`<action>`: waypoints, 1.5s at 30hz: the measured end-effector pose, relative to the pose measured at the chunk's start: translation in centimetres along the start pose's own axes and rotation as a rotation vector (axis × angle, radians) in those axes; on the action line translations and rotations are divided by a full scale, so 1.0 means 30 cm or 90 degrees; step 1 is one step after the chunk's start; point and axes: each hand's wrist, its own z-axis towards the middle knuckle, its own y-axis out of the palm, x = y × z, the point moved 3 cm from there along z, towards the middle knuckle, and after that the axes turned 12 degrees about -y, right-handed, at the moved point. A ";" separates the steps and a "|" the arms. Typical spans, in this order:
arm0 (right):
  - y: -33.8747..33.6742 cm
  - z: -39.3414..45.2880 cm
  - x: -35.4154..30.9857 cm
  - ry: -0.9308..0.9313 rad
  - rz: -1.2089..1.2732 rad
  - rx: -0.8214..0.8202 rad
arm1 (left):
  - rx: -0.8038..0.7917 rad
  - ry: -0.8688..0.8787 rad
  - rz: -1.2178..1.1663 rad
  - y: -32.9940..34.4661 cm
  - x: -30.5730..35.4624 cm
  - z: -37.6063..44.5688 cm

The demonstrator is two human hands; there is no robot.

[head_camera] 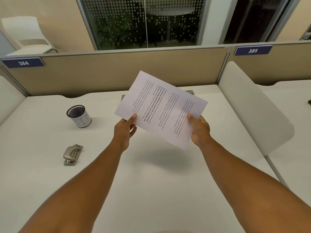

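Outstretched left hand [125, 130] and right hand [200, 130] both pinch, thumbs uppermost.

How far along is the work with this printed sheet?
Done: the printed sheet is up off the desk, casting a shadow. In hand: left hand and right hand pinch its near edge. Remaining, likely: the hole punch lies apart, untouched; no punched holes show.
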 end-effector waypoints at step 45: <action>-0.014 -0.041 0.004 -0.035 -0.369 -0.220 | -0.043 0.206 0.376 0.086 0.067 -0.042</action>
